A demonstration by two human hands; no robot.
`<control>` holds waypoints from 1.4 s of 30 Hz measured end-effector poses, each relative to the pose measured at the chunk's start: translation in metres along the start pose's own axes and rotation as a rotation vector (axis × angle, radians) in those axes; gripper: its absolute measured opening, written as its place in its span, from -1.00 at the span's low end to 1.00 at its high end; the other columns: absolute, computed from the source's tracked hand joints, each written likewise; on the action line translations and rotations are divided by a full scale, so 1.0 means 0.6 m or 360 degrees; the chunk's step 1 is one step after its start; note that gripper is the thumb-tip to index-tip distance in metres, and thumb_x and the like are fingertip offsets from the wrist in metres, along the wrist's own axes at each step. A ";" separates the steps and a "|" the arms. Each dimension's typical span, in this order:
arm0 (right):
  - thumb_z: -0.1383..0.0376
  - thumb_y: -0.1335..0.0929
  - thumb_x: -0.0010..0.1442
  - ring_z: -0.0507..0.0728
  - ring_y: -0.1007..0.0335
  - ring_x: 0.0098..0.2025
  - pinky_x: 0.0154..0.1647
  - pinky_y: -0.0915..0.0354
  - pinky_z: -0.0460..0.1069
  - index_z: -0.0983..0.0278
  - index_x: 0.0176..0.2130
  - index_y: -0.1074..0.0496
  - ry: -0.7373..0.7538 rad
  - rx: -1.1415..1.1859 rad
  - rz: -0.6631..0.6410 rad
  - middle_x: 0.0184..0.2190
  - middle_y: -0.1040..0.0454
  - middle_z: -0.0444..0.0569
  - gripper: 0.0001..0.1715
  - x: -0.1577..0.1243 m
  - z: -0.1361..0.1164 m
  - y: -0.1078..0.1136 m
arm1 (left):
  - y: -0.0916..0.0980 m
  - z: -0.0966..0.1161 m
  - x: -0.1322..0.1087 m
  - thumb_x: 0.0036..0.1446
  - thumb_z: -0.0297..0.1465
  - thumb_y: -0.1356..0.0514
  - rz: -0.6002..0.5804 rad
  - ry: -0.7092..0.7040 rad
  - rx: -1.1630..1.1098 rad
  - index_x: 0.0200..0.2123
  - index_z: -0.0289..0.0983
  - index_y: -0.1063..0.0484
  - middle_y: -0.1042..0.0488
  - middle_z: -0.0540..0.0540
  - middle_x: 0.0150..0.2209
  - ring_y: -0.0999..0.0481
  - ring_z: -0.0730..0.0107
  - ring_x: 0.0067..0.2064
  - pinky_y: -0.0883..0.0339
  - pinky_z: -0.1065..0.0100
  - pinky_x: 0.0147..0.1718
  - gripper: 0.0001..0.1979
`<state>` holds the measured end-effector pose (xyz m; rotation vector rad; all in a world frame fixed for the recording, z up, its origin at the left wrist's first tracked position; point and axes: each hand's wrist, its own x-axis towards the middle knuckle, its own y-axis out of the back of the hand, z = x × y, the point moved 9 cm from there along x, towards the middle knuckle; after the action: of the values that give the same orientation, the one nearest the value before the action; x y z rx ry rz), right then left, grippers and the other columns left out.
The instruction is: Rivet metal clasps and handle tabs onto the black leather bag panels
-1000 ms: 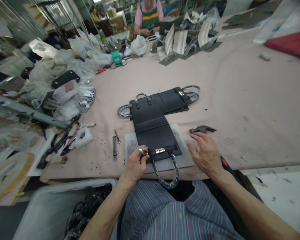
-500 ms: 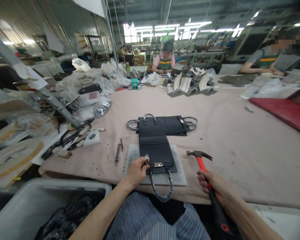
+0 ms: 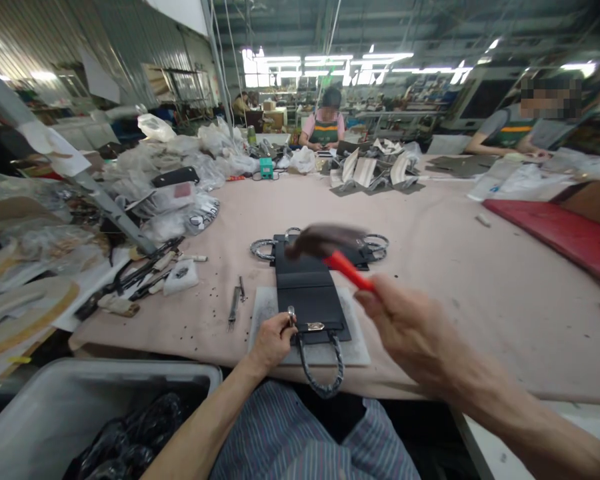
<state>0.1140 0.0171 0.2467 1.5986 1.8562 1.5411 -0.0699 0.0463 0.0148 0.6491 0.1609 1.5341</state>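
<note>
- Left hand point(image 3: 271, 338): closed around a short metal punch point(image 3: 291, 315), fingers curled about its shaft. The punch stands upright, its lower end on the near edge of the black bag panel point(image 3: 307, 297), just left of the metal clasp point(image 3: 315, 327).
- Right hand point(image 3: 413, 328): closed in a fist on the red handle of a hammer point(image 3: 347, 269). The hammer is held in the air above the panel, its head blurred and pointing to the left, over the far part of the work.
- Black bag panel: lies flat on a white slab point(image 3: 359, 340) at the near edge of the table point(image 3: 455, 287). A wrapped handle loop point(image 3: 325, 383) hangs from it over the table edge, toward the person's lap.
- Second black panel point(image 3: 353, 257): lies crosswise behind the first and touches it, with wrapped handles at both ends.
- Thin metal tools point(image 3: 235, 305): lie on the table just left of the slab.
- Grey bin point(image 3: 55, 407): stands below the table at lower left and holds dark wrapped pieces.
- Clear plastic bags point(image 3: 180, 193): piled along the left side of the table.
- A person in a green apron point(image 3: 325, 128): seated at the far end of the table; another person point(image 3: 517, 127) sits at the far right.
</note>
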 end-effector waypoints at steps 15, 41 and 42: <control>0.05 -0.12 0.38 0.07 -0.26 -0.54 -0.49 -0.09 -0.03 0.19 -0.41 -0.24 -0.0724 -0.0051 -0.0623 -0.58 -0.36 -0.12 -0.58 -0.125 0.252 -0.125 | -0.002 -0.006 0.000 0.17 -0.51 -0.18 -0.0026 -0.0060 0.0012 -0.18 -0.23 -0.52 -0.63 -0.12 -0.18 -0.63 0.25 -0.13 -0.50 0.23 -0.05 -0.83; 0.29 -0.28 0.33 0.32 -0.14 0.30 0.35 -0.11 0.30 0.27 0.24 -0.35 -0.0182 -0.0151 -0.0221 0.27 -0.34 0.08 -0.49 -0.132 0.221 -0.309 | 0.019 -0.035 -0.011 0.16 -0.28 -0.30 0.0210 0.0282 -0.0259 -0.22 -0.26 -0.57 -0.65 -0.20 -0.10 -0.63 0.13 0.00 -0.47 0.05 0.09 -0.81; 0.29 -0.28 0.33 0.32 -0.14 0.30 0.35 -0.11 0.30 0.27 0.24 -0.35 -0.0187 -0.0154 -0.0216 0.27 -0.34 0.08 -0.49 -0.131 0.221 -0.308 | 0.020 -0.029 -0.008 0.16 -0.29 -0.30 0.0190 0.0248 -0.0242 -0.21 -0.25 -0.57 -0.66 -0.19 -0.11 -0.63 0.14 -0.01 -0.47 0.05 0.09 -0.82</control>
<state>0.1358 0.0526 0.0095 1.4559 1.7611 1.4254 -0.0890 0.0457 0.0048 0.4248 0.1232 1.6943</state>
